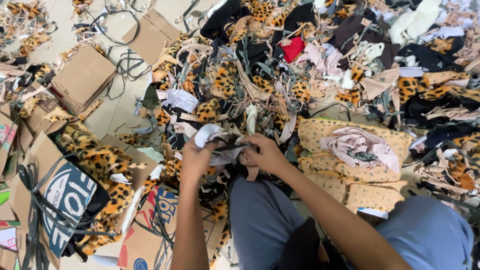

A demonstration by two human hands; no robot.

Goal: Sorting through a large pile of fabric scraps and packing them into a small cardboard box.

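Both hands are bunched together low in the middle of the view, right over the person's knee in blue-grey trousers [260, 220]. The left hand [196, 159] is clenched on a crumpled white-and-grey fabric scrap [214, 142], and the right hand [266, 155] is closed on the other end of the same scrap, so the cloth sits pinched between the two grips with a dark narrow strip [234, 147] running across it.

Orientation: the scrap is stretched roughly left to right between the hands, so that's its long axis, with a white flap poking up and away just above the left grip. The rest is too scrunched to read properly.

If it were me, I'd keep the pinch points near the ends so the piece stays taut, and hold it above the heap so nothing else snags on it.

Just beyond both grips is the big mixed heap of leopard-print, black and beige fabric offcuts [280, 75]. Off to the right grip's side lies a folded yellow dotted cloth [345, 170] with a pale pink wad on it. Out past the left grip are flattened brown cardboard boxes [82, 75] on the floor.
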